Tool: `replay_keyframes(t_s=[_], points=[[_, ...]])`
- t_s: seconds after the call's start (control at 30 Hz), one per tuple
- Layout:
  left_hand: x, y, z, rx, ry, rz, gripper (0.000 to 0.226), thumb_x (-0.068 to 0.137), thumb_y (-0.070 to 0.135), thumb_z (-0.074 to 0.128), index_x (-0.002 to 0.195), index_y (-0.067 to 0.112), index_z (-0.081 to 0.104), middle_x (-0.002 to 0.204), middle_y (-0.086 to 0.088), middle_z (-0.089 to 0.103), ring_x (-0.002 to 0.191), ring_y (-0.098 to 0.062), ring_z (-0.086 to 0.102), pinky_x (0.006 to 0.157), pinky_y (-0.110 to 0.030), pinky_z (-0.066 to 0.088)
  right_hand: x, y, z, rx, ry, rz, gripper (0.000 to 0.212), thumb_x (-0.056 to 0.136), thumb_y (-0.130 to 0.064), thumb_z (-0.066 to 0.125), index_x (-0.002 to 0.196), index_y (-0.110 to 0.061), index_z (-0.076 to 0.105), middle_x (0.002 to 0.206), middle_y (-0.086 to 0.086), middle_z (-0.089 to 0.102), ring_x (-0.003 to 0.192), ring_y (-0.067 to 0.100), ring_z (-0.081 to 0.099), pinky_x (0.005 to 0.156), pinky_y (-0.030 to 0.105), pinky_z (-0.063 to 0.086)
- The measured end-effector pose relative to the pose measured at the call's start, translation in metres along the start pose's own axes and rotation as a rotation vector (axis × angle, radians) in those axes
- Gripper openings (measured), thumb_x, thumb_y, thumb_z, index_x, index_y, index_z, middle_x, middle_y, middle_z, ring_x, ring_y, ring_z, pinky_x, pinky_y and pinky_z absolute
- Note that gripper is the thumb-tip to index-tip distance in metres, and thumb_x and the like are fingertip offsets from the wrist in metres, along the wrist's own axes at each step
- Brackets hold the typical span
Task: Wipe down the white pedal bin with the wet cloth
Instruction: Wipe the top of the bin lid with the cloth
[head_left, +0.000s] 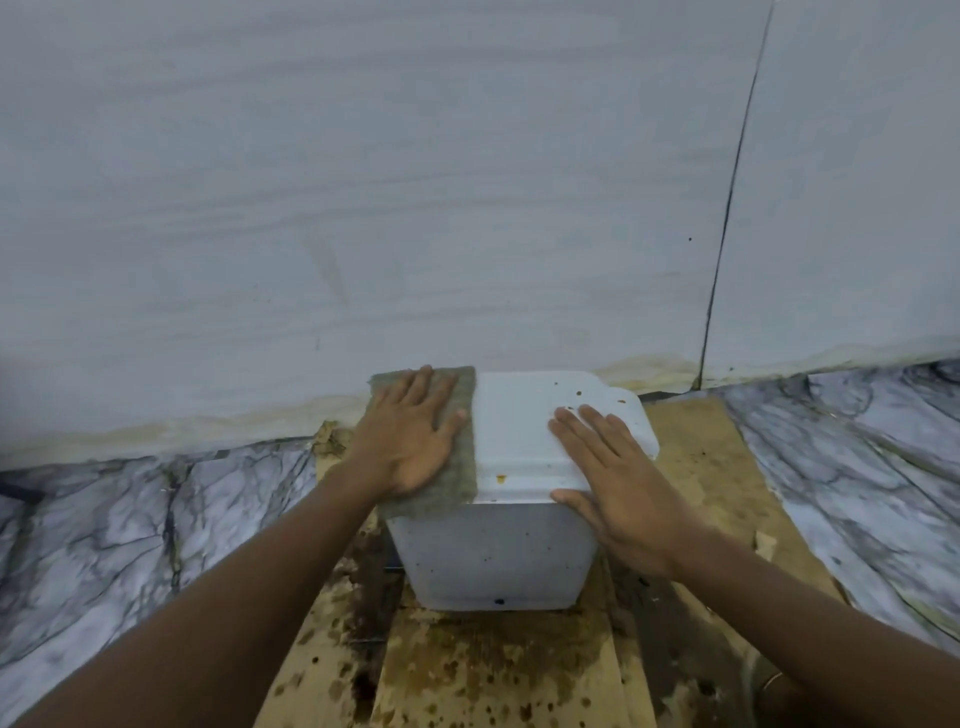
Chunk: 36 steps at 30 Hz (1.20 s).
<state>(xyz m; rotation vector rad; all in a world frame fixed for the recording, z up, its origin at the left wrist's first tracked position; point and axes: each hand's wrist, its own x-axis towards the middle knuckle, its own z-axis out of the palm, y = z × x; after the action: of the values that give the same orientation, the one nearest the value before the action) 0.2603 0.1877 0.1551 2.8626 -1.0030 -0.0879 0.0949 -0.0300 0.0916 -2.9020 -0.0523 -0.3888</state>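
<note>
White pedal bin (493, 551) stands on stained cardboard (467, 675) against far wall. Left hand (402, 441) flat, fingers spread, presses wet cloth (465, 441) on lid's left side; right hand (618, 488) flat steadies right edge. Brown spots lie rightward of cloth.

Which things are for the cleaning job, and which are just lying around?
For the job: white pedal bin, cloth under the left hand, right hand flat on the lid.
Just lying about: stained cardboard under the bin, marbled floor, wall.
</note>
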Motion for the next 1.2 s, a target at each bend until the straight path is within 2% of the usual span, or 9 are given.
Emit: replay_keyframes(t_s=[0.13,0.27,0.4,0.5,0.63,0.8,0.93,1.03,1.2], points=[[0.032,0.041,0.005,0.037,-0.022,-0.077,0.066,0.103,0.054,0.008,0.161,0.023,0.000,0.168,-0.007,-0.006,0.155,-0.026,-0.006,0.125,-0.047,-0.003,0.002,0.004,-0.001,0.006,-0.013,0.017,0.075,0.096,-0.065,0.010,0.159,-0.026,-0.003,0.165,-0.012,-0.010,0.150,0.003,-0.021,0.118,0.021,-0.024],[0.025,0.085,0.014,0.034,-0.033,0.070,0.065,0.104,0.052,0.008,0.160,0.022,-0.004,0.168,-0.004,-0.010,0.154,-0.024,-0.011,0.125,-0.046,-0.007,-0.003,0.004,-0.003,0.070,-0.030,0.018,0.073,0.096,-0.063,0.018,0.158,-0.030,-0.001,0.165,-0.016,-0.009,0.148,-0.003,-0.027,0.122,0.023,-0.018],[-0.010,0.064,0.018,0.012,-0.016,0.226,0.064,0.104,0.055,0.011,0.160,0.028,-0.005,0.167,0.004,-0.011,0.152,-0.012,-0.018,0.121,-0.034,-0.015,-0.003,0.004,-0.004,0.096,-0.029,0.015,0.077,0.095,-0.068,0.020,0.159,-0.030,0.003,0.167,-0.015,-0.002,0.152,-0.002,-0.018,0.124,0.024,-0.013],[-0.020,0.033,0.013,-0.006,0.026,0.162,0.070,0.099,0.068,0.015,0.159,0.036,0.000,0.167,0.008,-0.007,0.152,-0.012,-0.017,0.123,-0.043,-0.016,-0.003,-0.002,-0.008,0.157,-0.013,0.050,0.076,0.094,-0.070,0.025,0.158,-0.034,0.006,0.165,-0.019,-0.002,0.151,-0.005,-0.016,0.124,0.022,-0.012],[-0.016,0.038,0.008,-0.074,0.002,0.104,0.073,0.098,0.069,0.017,0.160,0.032,0.004,0.168,0.003,-0.005,0.153,-0.016,-0.016,0.124,-0.046,-0.011,0.011,-0.028,-0.028,0.375,0.045,0.220,0.062,0.105,-0.044,0.044,0.159,-0.031,0.017,0.155,-0.027,-0.001,0.144,-0.011,-0.009,0.114,0.008,-0.012],[-0.008,0.018,-0.016,-0.403,0.199,0.051,0.050,0.107,0.038,0.034,0.155,0.022,0.035,0.162,-0.002,0.031,0.153,-0.018,0.018,0.125,-0.040,0.009,0.050,-0.076,-0.042,0.357,0.029,0.137,0.062,0.107,-0.041,0.040,0.161,-0.025,0.015,0.164,-0.019,-0.002,0.150,-0.003,-0.013,0.119,0.023,-0.004],[-0.009,-0.023,-0.017,-0.318,0.211,-0.036,0.041,0.102,0.015,0.043,0.142,0.011,0.054,0.148,-0.011,0.050,0.138,-0.026,0.042,0.114,-0.036,0.031,0.083,-0.107,-0.027,0.141,-0.128,0.066,0.066,0.107,-0.045,0.034,0.162,-0.018,0.010,0.170,-0.001,0.002,0.155,0.014,-0.013,0.126,0.036,-0.009],[-0.011,-0.025,-0.009,-0.292,0.227,0.001,0.039,0.102,0.010,0.044,0.139,0.006,0.056,0.144,-0.013,0.054,0.134,-0.027,0.045,0.110,-0.033,0.033,0.099,-0.119,-0.009,0.029,-0.196,0.101,0.066,0.107,-0.046,0.026,0.162,-0.018,0.003,0.171,0.004,-0.001,0.156,0.020,-0.012,0.127,0.047,-0.007],[-0.006,-0.027,-0.002,-0.252,0.253,0.016,0.041,0.102,0.013,0.044,0.141,0.006,0.055,0.150,-0.014,0.049,0.142,-0.028,0.040,0.118,-0.038,0.029,0.095,-0.110,-0.001,-0.023,-0.182,0.114,0.066,0.106,-0.052,0.015,0.162,-0.023,-0.002,0.170,0.000,-0.007,0.156,0.017,-0.013,0.127,0.045,-0.008]])
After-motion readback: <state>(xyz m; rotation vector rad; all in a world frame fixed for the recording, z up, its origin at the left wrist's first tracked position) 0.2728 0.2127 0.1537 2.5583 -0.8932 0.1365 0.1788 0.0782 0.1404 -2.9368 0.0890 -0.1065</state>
